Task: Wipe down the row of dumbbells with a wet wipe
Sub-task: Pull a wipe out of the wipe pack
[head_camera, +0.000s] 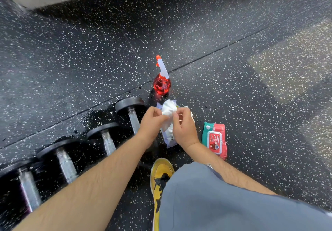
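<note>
Both hands are pinching one crumpled white wet wipe [168, 110] — left hand [150, 123] and right hand [183, 128] — beside the dumbbell row [107, 141], near a red spray bottle [162, 84].

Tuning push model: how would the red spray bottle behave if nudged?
The spray bottle likely tips if pushed high: it stands upright with a long trigger head above a small round body. The see-through plastic looks smooth, so possibly slippery, probably light.

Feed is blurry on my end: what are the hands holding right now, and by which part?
Both the left hand and right hand pinch the crumpled white wet wipe near its middle, its bunched top free above.
</note>
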Demonstrator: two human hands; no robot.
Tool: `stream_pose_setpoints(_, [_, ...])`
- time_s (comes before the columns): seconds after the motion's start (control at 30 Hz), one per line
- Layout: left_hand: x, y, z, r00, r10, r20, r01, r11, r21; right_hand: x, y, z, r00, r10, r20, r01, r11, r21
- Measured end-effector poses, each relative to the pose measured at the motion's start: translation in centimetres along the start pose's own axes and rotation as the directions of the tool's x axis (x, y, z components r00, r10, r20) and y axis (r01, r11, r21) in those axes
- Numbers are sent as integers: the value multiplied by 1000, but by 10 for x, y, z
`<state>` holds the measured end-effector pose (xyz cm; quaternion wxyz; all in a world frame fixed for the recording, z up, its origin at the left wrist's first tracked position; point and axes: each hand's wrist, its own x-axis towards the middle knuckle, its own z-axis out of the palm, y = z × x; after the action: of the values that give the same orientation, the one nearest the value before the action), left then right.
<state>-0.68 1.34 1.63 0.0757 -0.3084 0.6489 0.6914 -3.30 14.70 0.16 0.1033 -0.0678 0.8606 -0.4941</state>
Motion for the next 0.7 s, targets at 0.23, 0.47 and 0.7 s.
stream_pose_setpoints(0.23, [2,-1,-5,988,-152,-5,146,957,-252,3,0,2,997,74,21,-75,997,10])
stream_pose_setpoints(0.47, [2,-3,-13,990,-142,9,140,960,-242,2,-6,12,984,94,151,-113,986,126])
stream_pose_setpoints(0.7, [6,-8,-27,983,-123,-132,104,984,-146,10,-12,13,982,182,49,-186,979,87])
